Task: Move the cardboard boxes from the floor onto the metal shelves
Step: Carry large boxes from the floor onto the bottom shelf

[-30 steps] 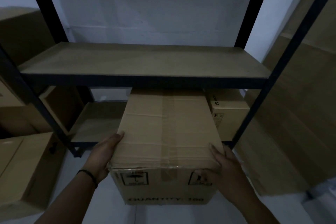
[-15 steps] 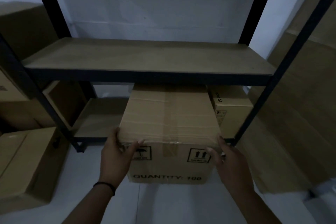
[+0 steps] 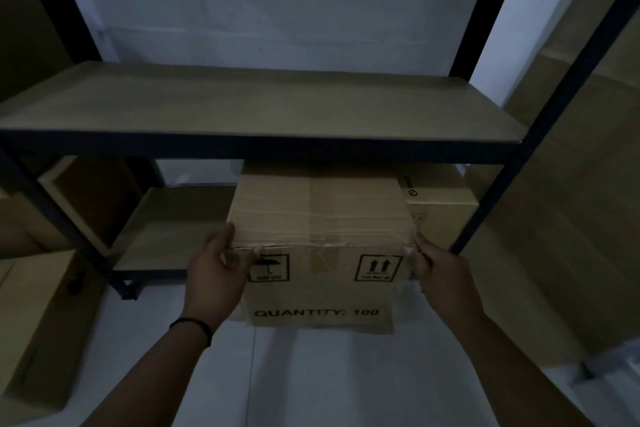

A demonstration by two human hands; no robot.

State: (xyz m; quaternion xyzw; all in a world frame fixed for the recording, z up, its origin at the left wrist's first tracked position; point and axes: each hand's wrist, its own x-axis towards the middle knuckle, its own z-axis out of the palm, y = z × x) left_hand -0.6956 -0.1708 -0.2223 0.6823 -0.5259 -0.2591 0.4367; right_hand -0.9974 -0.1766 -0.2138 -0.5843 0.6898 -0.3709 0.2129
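A taped cardboard box [image 3: 322,218] marked "QUANTITY: 100" lies partly on the lower metal shelf [image 3: 166,229], under the upper shelf [image 3: 259,104]. Its front end still sticks out past the shelf's front edge. My left hand [image 3: 218,270] holds the box's front left corner, fingers along the side and thumb on the front face. My right hand [image 3: 443,274] holds the front right corner at the top edge. A second, smaller box [image 3: 445,215] stands on the same shelf, right beside the first.
A cardboard box [image 3: 34,322] sits on the floor at the left, with more boxes behind the left frame post [image 3: 52,211]. Tall cardboard sheets [image 3: 571,218] lean at the right beyond the right post [image 3: 491,204]. The floor [image 3: 329,385] below is pale.
The box has slid further back onto the lower shelf. My hands moved from its sides to its front corners, and the view came closer to the shelves.
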